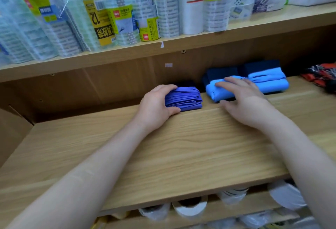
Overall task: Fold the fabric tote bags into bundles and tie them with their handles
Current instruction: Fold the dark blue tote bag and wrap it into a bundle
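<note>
Gripping the soft, light purple-blue folded fabric bundle (183, 98) by its end, her left hand (156, 106) curls around it while her right hand (241, 95) lies spread on the light-blue folded bundle (223, 94).

Single head view: close above wooden shelf (181, 147), facing forward and down.

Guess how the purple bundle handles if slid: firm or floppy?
Probably soft but shape-holding: the purple bundle is folded in tight layers. Likely light; the left hand grips it alone. Flat-sided, so it should slide, not roll.
</note>
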The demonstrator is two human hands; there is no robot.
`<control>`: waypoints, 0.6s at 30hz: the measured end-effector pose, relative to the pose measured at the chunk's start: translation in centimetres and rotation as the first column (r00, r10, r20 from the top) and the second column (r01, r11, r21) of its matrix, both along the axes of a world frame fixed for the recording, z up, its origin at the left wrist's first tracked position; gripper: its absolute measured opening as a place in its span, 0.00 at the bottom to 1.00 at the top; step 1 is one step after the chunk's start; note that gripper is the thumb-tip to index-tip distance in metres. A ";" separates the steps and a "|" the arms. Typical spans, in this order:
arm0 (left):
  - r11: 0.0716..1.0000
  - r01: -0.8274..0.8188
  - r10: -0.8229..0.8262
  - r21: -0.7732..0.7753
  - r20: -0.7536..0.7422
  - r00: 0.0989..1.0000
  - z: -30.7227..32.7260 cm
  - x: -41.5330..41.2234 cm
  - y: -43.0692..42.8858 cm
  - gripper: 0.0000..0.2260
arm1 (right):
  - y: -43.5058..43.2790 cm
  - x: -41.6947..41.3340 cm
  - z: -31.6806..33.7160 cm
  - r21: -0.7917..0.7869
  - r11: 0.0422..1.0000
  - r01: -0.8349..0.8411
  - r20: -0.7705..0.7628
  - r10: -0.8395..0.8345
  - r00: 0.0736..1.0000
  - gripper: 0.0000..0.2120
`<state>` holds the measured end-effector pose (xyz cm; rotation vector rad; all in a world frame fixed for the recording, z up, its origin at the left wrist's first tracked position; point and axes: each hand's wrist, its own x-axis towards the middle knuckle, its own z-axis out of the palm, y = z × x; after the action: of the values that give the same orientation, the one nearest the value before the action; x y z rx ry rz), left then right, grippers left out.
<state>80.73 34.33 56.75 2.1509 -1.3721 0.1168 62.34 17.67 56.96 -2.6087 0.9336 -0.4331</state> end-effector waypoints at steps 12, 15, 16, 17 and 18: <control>0.998 -0.042 0.035 0.038 0.156 0.987 -0.7 -0.5 -0.7 0.27 | -1.8 -1.7 -1.1 0.198 0.974 -0.108 0.285 0.049 0.957 0.19; 0.994 -0.092 0.086 0.057 0.100 0.991 -0.5 -1.0 -1.0 0.26 | -1.1 -1.9 -1.2 0.252 0.959 -0.130 0.330 0.042 0.943 0.20; 0.994 -0.093 0.088 0.062 0.080 0.993 -0.4 -1.1 -1.1 0.26 | -0.9 -2.0 -1.3 0.257 0.956 -0.137 0.352 0.040 0.935 0.20; 0.993 -0.094 0.090 0.064 0.068 0.994 -0.3 -1.0 -1.1 0.26 | -0.6 -2.1 -1.4 0.250 0.959 -0.131 0.378 0.027 0.925 0.20; 0.993 -0.094 0.091 0.065 0.060 0.994 -0.2 -1.0 -1.0 0.27 | -0.3 -2.5 -1.3 0.240 0.965 -0.107 0.405 0.001 0.914 0.20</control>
<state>79.73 33.33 56.51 2.2845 -1.3253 0.1705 59.81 17.35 55.64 -2.1862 0.7192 -0.7457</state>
